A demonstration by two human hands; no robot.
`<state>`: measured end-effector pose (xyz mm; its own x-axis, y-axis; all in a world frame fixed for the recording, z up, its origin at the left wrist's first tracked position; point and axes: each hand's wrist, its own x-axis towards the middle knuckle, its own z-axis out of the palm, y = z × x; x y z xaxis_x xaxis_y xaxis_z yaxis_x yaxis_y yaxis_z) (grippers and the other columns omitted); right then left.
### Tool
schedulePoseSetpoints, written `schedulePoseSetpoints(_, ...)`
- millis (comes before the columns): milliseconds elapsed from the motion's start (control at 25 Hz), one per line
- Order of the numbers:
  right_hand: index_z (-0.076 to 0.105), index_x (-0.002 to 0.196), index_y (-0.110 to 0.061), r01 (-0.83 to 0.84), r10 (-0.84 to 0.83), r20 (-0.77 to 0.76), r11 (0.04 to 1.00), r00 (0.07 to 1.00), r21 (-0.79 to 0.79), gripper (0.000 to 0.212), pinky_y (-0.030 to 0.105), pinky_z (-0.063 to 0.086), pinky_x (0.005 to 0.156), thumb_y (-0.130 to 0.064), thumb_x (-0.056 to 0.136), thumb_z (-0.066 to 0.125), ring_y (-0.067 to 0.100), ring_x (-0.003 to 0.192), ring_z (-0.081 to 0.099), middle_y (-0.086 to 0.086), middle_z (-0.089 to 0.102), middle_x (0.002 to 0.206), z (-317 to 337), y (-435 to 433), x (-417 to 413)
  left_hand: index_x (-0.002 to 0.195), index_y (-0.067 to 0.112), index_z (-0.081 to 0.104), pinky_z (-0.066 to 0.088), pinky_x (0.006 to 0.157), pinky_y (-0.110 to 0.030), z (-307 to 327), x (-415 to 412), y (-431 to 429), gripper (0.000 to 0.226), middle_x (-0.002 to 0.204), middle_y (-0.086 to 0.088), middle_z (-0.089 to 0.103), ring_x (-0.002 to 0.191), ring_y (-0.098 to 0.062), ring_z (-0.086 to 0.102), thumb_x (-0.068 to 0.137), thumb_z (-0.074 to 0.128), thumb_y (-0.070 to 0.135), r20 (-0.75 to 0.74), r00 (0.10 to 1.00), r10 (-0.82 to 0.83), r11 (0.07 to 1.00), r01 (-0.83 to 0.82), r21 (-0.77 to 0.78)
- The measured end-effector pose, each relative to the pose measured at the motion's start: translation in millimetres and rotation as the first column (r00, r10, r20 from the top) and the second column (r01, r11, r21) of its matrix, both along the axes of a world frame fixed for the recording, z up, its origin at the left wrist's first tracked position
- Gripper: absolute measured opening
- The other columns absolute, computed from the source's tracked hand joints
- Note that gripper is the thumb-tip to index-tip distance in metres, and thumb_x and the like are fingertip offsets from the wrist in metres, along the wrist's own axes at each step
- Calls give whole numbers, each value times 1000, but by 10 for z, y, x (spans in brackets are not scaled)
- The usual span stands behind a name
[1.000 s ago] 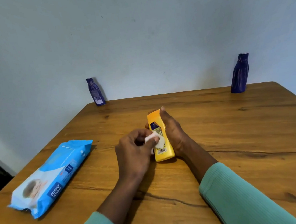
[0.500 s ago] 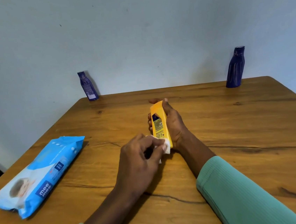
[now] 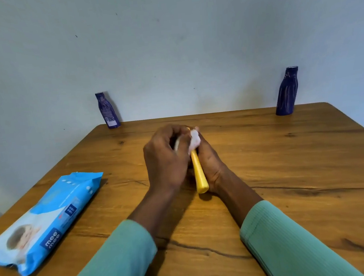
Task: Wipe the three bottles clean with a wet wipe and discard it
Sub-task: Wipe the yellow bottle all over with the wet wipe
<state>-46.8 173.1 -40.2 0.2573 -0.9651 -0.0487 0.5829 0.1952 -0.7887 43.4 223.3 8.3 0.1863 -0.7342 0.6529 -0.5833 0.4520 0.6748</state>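
Wooden table [image 3: 294, 193], pale wall: a yellow bottle [image 3: 199, 176] at mid-table is gripped in the curled right hand [image 3: 211, 166] while a wet wipe [image 3: 194, 140], pinched in the left hand [image 3: 165, 162], is pressed to its top. Wiping of bottle 1 seems underway; a purple bottle [image 3: 107, 110] at the far-left corner would be fetched next.

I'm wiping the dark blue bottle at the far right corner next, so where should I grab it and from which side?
Probably round the wide lower body of the dark blue bottle, coming from the near side. It stands upright at the far edge of the table, close to the wall, so the back looks blocked, and it narrows toward the cap.
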Motion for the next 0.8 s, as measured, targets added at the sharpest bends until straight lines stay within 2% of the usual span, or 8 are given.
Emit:
schedulePoseSetpoints(80, 69, 121, -10, 36, -45, -107, 996, 993, -87, 67, 47, 49, 83, -70, 94, 57, 38, 93, 57, 29, 62, 110, -20, -26, 8, 100, 23, 76, 62, 73, -34, 110, 7, -231, 7, 94, 8, 74, 86, -6, 70, 93, 75, 26, -38, 996, 84, 996, -85, -15)
schedulePoseSetpoints(200, 59, 141, -20, 58, -67, -54, 984, 996, -166, 58, 54, 53, 97, -54, 95, 63, 36, 110, 64, 27, 64, 131, -37, -31, -15, 98, 27, 79, 59, 73, -27, 54, 21, -202, 9, 97, 8, 74, 88, -3, 69, 89, 80, 28, -31, 999, 44, 997, -42, 66)
schedulePoseSetpoints(320, 59, 133, -13, 132, -133, -6, 991, 991, -4, 56, 45, 59, 85, -50, 94, 70, 28, 100, 69, 15, 69, 114, -31, -20, -54, 97, 29, 80, 55, 74, -19, -118, 72, 218, 10, 98, 13, 72, 92, 2, 67, 88, 82, 25, -12, 1000, -27, 990, 29, 135)
schedulePoseSetpoints(440, 67, 99, -18, 186, -185, -85, 982, 979, 6, 33, 35, 53, 69, -48, 90, 74, 17, 73, 61, -1, 65, 78, -16, -19, -98, 90, 31, 81, 50, 74, -9, -239, 241, 544, 10, 96, 16, 73, 95, 4, 67, 85, 84, 23, 5, 995, -104, 968, 100, 231)
schedulePoseSetpoints(520, 70, 101, -11, 135, -135, -102, 991, 986, 0, 36, 31, 50, 62, -46, 91, 74, 15, 63, 56, -3, 59, 66, 16, 24, -103, 87, 34, 81, 48, 74, -8, -295, 352, 623, 12, 96, 19, 74, 96, 8, 66, 84, 85, 23, -3, 995, -95, 946, 91, 311)
schedulePoseSetpoints(600, 65, 127, 2, 50, -51, -125, 999, 991, -11, 58, 32, 55, 64, -45, 95, 70, 17, 65, 61, 5, 63, 73, 35, 59, -82, 88, 33, 80, 51, 74, -16, -303, 390, 574, 12, 96, 19, 75, 94, 8, 67, 83, 86, 23, -44, 998, -54, 945, 66, 319)
schedulePoseSetpoints(680, 58, 136, 3, -47, 43, -107, 998, 993, -36, 65, 44, 58, 80, -47, 95, 69, 26, 79, 69, 18, 69, 93, 26, 65, -54, 91, 30, 81, 57, 74, -23, -236, 356, 400, 10, 96, 17, 75, 90, 6, 68, 84, 86, 25, -80, 997, -4, 965, 25, 262)
schedulePoseSetpoints(800, 67, 128, -7, -90, 85, -57, 993, 995, -80, 45, 48, 57, 90, -44, 101, 61, 30, 92, 73, 19, 74, 110, 22, 82, -51, 98, 25, 82, 59, 73, -23, -5, 269, 60, 10, 98, 12, 75, 87, 2, 68, 87, 83, 25, -52, 997, 59, 986, -50, 158)
